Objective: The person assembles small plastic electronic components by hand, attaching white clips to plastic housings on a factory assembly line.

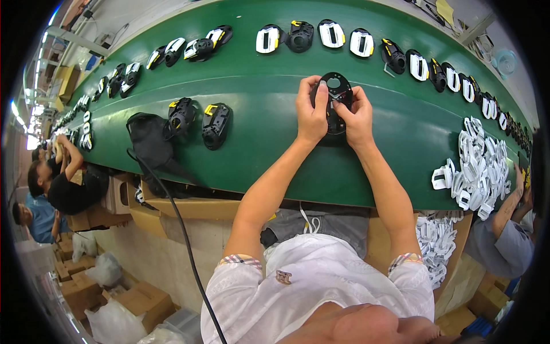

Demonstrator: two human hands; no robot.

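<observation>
My left hand (311,117) and my right hand (357,119) hold a black oval plastic shell (338,82) upright between them, above the green bench (258,155). Round holes show in its upper part. Fingers wrap its sides, and both thumbs press on its face; a small pale piece lies under the thumbs, too small to name. To the left on the bench sit two black shells with yellow parts, one farther off (182,116) and one closer (216,126). A black bag (150,140) lies beside them.
A row of black shells, several with white plates (332,34), runs along the bench's far side. White plastic parts (478,166) are heaped at right, with more in a box below (435,241). A black cable (186,235) hangs at left. Other people (69,186) work at both sides.
</observation>
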